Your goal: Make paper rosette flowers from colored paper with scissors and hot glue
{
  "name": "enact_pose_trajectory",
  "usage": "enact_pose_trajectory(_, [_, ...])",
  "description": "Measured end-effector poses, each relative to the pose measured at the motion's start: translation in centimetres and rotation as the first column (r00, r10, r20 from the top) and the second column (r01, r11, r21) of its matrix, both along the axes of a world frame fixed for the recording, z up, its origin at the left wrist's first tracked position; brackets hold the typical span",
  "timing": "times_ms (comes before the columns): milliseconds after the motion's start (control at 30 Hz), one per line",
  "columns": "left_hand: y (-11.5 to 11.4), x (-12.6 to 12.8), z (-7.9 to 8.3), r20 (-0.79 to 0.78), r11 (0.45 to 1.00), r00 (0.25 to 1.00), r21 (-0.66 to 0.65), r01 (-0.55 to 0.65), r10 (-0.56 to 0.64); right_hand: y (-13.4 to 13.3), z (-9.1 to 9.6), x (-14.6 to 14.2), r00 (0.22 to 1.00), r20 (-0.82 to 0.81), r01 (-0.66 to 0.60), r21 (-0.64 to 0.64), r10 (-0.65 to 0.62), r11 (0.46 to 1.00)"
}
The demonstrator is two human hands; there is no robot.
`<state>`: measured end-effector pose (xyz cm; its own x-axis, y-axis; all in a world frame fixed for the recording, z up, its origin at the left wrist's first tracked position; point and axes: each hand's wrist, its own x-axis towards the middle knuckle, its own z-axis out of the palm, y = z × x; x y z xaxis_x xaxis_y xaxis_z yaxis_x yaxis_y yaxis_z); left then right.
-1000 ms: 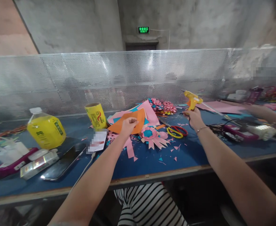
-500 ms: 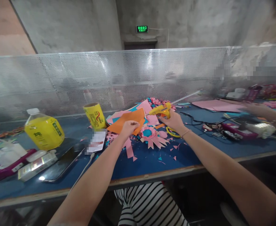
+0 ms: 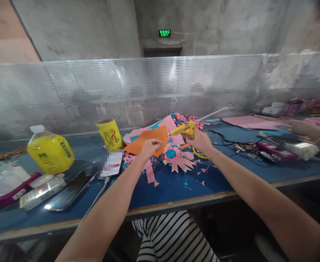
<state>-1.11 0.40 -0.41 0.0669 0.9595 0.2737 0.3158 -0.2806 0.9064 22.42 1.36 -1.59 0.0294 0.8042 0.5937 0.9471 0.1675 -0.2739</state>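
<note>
My left hand (image 3: 150,147) is closed in a pinch in front of a sheet of orange paper (image 3: 139,142). What sits between its fingertips is too small to make out. My right hand (image 3: 200,141) grips a yellow glue gun (image 3: 184,128), its nozzle pointing left at the right edge of the orange paper. A white glue stick (image 3: 211,113) sticks out of the gun's back. Below the hands lies a pink paper rosette (image 3: 173,154) with a blue centre and pointed pink tails. Pink and blue paper sheets (image 3: 172,125) are layered behind the orange one.
Left on the blue table (image 3: 192,187) are a yellow tube (image 3: 109,134), a bottle of yellow liquid (image 3: 50,153), a phone (image 3: 71,191) and a white cable (image 3: 99,193). Paper scraps lie around. Rightward are black cords, a purple power strip (image 3: 277,152) and another person's arm (image 3: 312,131). A perforated screen (image 3: 94,94) stands behind.
My right hand has moved slightly left with the glue gun, bringing its nozzle closer to the orange paper's edge. My left hand stays almost in place.
</note>
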Motion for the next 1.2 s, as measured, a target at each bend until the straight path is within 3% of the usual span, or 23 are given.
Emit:
enact_pose_trajectory(633, [0.21,-0.21,-0.30,0.036,0.999,0.999,0.041,0.029,-0.030,-0.23,0.38,0.03,0.999,0.041,-0.019,-0.037,0.021,0.999])
enact_pose_trajectory(933, [0.16,-0.09,-0.11,-0.034,1.000,0.999,-0.004,0.020,-0.020,-0.20,0.27,-0.04,0.998,0.050,-0.021,-0.032,0.023,0.999])
enact_pose_trajectory(1200, [0.54,-0.28,-0.34,0.069,0.999,0.997,0.045,0.022,-0.025,-0.08,0.29,0.16,0.998,0.058,-0.010,-0.039,0.013,0.999])
